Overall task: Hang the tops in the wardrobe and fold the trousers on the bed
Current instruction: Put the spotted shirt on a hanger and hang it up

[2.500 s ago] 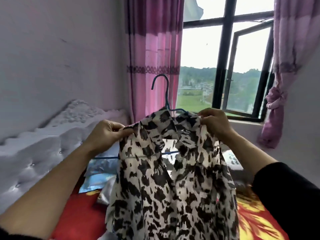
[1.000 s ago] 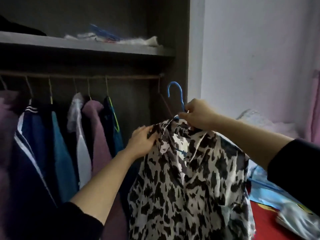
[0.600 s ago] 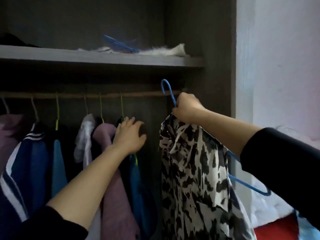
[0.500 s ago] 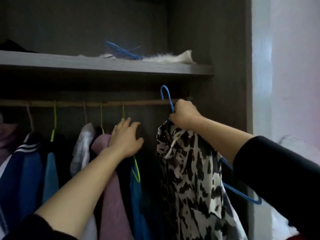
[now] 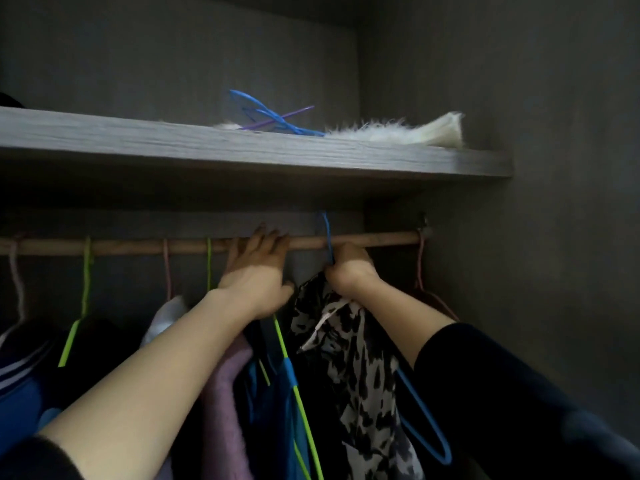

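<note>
A black-and-white patterned top (image 5: 349, 362) hangs on a blue hanger (image 5: 424, 424) inside the wardrobe. My right hand (image 5: 348, 271) grips the hanger's neck just below the wooden rail (image 5: 374, 240), and the blue hook (image 5: 327, 233) rises over the rail. My left hand (image 5: 258, 271) reaches up beside it, fingers straight and touching the rail, pressing against the neighbouring clothes. The bed and the trousers are out of sight.
Several tops hang left of my hands on green (image 5: 81, 306) and pink hangers (image 5: 167, 268). A pink hanger (image 5: 420, 271) hangs at the rail's right end by the side wall. The shelf (image 5: 138, 140) above holds loose blue hangers (image 5: 266, 114) and a white furry item (image 5: 398, 131).
I turned from the bed to the wardrobe. My right hand lifted the hanger until its hook went over the rail. My left hand let go of the top and rose to the rail.
</note>
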Demonstrator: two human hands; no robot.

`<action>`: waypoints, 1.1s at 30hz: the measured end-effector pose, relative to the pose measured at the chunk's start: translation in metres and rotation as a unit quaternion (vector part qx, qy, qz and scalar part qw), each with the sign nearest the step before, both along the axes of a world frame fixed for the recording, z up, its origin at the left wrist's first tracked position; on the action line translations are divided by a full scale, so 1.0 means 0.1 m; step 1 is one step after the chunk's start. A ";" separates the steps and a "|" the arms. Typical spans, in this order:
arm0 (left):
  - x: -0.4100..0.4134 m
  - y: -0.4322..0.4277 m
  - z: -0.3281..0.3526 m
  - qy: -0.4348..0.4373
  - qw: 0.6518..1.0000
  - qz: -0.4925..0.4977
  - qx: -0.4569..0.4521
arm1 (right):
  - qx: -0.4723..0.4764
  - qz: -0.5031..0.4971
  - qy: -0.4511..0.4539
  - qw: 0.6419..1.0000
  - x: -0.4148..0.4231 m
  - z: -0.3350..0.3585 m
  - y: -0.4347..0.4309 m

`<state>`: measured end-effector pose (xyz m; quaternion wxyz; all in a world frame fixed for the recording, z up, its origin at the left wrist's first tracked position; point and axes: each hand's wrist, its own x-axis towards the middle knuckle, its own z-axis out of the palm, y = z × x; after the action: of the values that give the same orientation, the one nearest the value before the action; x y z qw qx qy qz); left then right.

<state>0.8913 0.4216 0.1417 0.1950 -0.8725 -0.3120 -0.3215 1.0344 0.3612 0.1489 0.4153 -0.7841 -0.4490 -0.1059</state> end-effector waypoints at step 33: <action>0.39 -0.14 0.01 -0.075 0.994 0.052 0.063 | 0.049 -0.126 0.183 0.974 0.73 -0.24 -0.63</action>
<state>0.9303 0.4078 0.1422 0.2419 -0.8145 -0.3494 -0.3949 1.1072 0.2985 0.1250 0.5118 -0.8192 -0.2568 -0.0337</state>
